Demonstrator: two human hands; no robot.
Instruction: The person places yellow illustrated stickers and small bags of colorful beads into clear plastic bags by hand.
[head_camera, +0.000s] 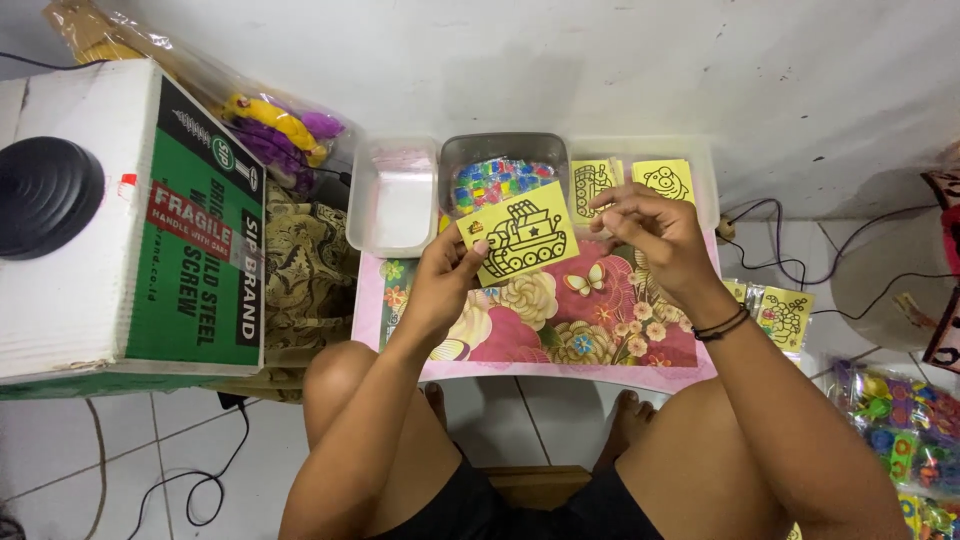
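My left hand (445, 270) grips the lower left edge of a yellow card (520, 238) printed with a black outline drawing of a tank, held up over the small table. To the card's right my right hand (650, 235) hovers with fingers curled, its fingertips close to the card's right edge, and I cannot tell whether they touch it or pinch something small. Under both hands lies a pink flowered table top (590, 320).
A clear tray (395, 205), a tub of coloured bits (500, 175) and more yellow outline cards (662, 178) stand at the table's back. A large cardboard box (130, 220) sits left. Bagged toys (905, 435) and cables lie on the right floor.
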